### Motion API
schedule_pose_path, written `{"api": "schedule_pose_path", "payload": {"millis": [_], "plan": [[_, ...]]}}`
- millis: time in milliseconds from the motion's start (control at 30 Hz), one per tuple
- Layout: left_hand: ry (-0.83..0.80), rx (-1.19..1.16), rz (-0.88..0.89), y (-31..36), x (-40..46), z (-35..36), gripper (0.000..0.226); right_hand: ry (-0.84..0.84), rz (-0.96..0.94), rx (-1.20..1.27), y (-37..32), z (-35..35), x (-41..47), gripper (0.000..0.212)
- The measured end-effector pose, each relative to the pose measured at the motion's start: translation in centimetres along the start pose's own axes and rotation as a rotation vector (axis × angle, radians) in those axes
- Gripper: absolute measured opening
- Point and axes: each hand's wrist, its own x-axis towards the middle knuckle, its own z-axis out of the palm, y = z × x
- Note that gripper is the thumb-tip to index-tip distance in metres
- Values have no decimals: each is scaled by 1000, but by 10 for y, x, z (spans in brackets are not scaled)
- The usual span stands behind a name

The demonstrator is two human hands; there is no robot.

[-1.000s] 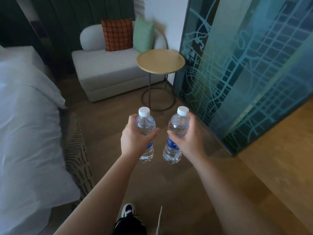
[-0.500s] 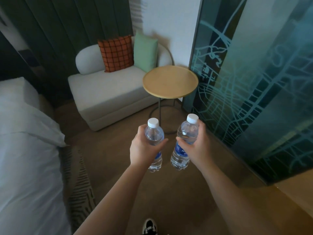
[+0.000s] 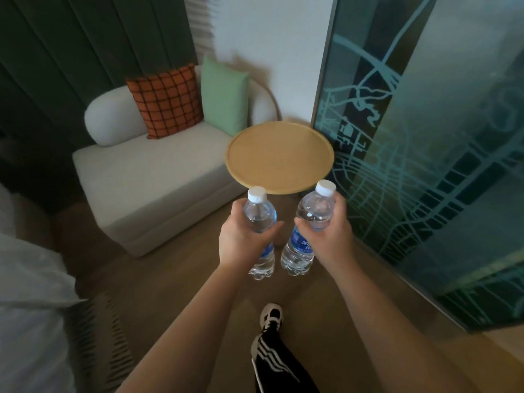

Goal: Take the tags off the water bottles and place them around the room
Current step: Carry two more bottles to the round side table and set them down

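At the far left my bed (image 3: pixel 31 279) fills the edge of view, and past it the pale sofa (image 3: pixel 147 177) stands with an orange checked cushion (image 3: pixel 166 100) and a green cushion (image 3: pixel 225 96) leaning on its back. My left hand (image 3: pixel 243 242) is wrapped around the middle of the left bottle (image 3: pixel 259 217), thumb across the front, holding it in the air above the floor (image 3: pixel 175 279). Just beside it, close but not touching as far as I can tell, my right hand (image 3: pixel 326 236) grips the right bottle (image 3: pixel 310 222) the same way. Both bottles stand nearly upright, long axis vertical, white caps up and tipped slightly away from me toward the round table (image 3: pixel 280 157), whose near edge lies just beyond the caps. The blue labels are on both; I see no separate hang tag on either neck, so that part looks done, though my fingers hide some of each bottle. I judge the placing has yet to happen: the table top is bare, and both bottles have still to be set down. Farthest right runs the glass partition (image 3: pixel 425 137) with its map pattern.
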Motion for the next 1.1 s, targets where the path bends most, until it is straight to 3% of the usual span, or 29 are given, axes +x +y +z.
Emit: {"api": "schedule_pose_path", "payload": {"millis": [467,867,1100], "plan": [[-22,18,96,8,287,59,72,76,19,-27,25,75,259,78],[-219,-129,130,0,439,93,78,99,99,-86,43,126,371,80],[-334,-103,224,-20,558,115,72,232,186,-96,57,174,444,74]]}}
